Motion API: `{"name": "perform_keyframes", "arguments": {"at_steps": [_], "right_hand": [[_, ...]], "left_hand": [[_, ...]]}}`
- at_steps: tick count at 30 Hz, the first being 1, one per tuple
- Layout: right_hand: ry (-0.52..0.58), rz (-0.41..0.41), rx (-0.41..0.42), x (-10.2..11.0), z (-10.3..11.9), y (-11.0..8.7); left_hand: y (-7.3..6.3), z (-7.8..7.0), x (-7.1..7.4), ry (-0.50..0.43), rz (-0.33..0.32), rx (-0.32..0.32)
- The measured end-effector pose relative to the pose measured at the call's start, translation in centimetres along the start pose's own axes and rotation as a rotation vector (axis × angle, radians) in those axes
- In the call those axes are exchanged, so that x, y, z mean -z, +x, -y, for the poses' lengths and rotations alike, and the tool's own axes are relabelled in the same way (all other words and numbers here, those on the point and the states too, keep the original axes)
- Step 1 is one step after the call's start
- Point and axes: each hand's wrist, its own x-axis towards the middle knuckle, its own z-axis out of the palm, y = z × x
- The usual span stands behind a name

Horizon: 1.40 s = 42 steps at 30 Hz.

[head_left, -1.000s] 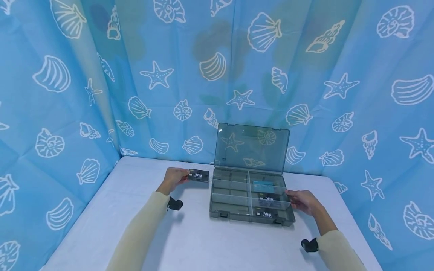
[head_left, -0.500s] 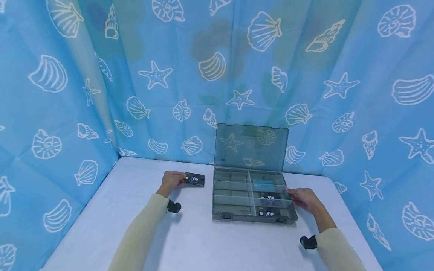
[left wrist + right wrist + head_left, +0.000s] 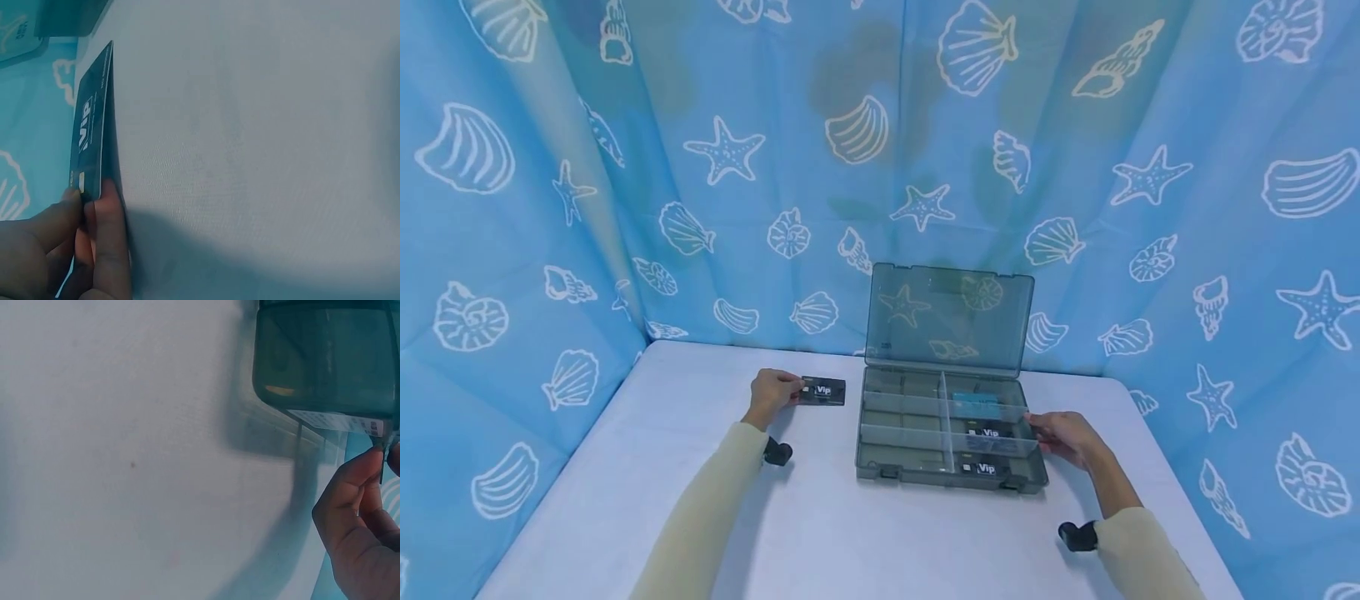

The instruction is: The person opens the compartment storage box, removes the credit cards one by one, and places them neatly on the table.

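Head view: the left hand pinches a black Vip card by its end, just left of the open divided box, while the right hand grips the box's right rim.

we've got blue curtain across the back and round both sides, white shells and starfish all over it, faint brownish blotches up top, and in front we see a white-covered table with soft shadows
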Motion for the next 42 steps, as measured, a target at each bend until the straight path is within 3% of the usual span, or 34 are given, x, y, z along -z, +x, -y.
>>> {"name": "perform_keyframes", "arguments": {"at_steps": [9,17,26,33,42], "right_hand": [[-0.023,-0.010,-0.017,-0.1,0.0,-0.2],[-0.027,-0.016,-0.010,0.1,0.3,-0.1],[-0.029,-0.035,-0.036,-0.1,0.3,-0.3],[-0.025,-0.043,-0.037,0.0,0.3,-0.4],[-0.009,-0.049,-0.026,-0.1,0.1,-0.2]], "left_hand": [[0.1,-0.2,-0.4,0.134,-0.021,-0.037],[0.6,-1.1,-0.1,0.219,0.008,-0.011],[0.1,-1.2,-0.6,0.271,-0.004,-0.066],[-0.4,-1.9,-1.3,0.375,-0.043,-0.141],[-0.1,-1.9,-1.3,0.414,-0.025,-0.116]]}}
